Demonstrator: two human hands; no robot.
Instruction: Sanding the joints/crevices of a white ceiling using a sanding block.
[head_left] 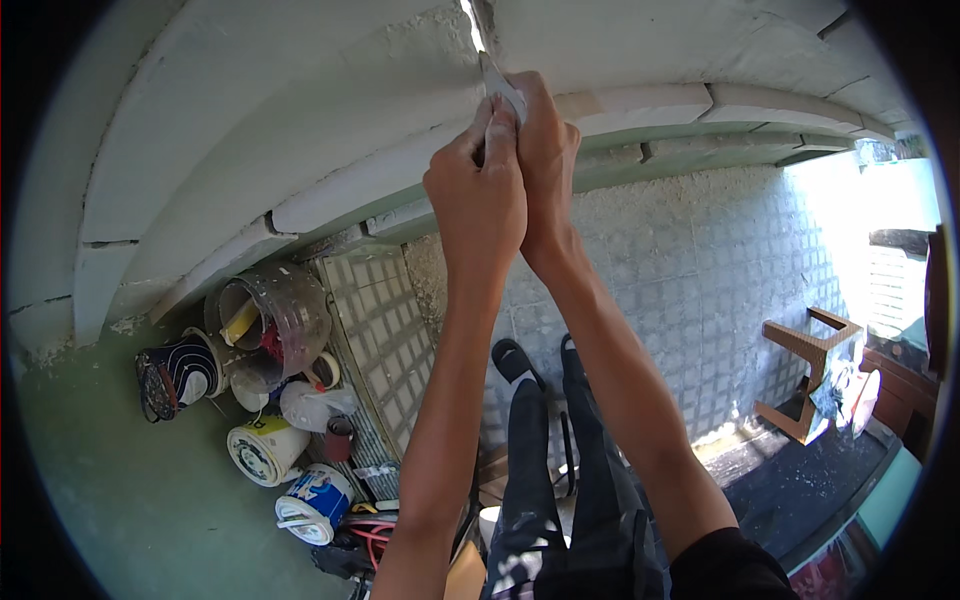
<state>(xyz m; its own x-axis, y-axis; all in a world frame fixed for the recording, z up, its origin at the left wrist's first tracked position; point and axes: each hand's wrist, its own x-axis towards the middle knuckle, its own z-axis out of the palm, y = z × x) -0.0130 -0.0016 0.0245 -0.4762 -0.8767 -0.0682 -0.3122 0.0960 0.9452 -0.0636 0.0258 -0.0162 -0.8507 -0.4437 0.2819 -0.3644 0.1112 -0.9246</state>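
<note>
Both arms stretch forward, and my hands are closed together around a pointed, white-smeared scraper (506, 92). My left hand (478, 195) grips it from the left with the thumb up along it. My right hand (547, 150) is pressed against the left one and wraps it from the right. White dust coats some of the fingers. The scraper's tip sits at the lower end of a narrow bright gap (474, 28) in the grey wall (340, 90). Most of its grip is hidden by my fingers.
Ledges (370, 180) run below the gap. At left stand a clear plastic bucket (305, 310), a yellow-and-white pail (262, 452) and a blue-and-white pail (318, 505). A brown wooden stool (815, 345) lies at right beside a dark tabletop (800, 490). My sandalled feet are on the tiled floor (640, 260).
</note>
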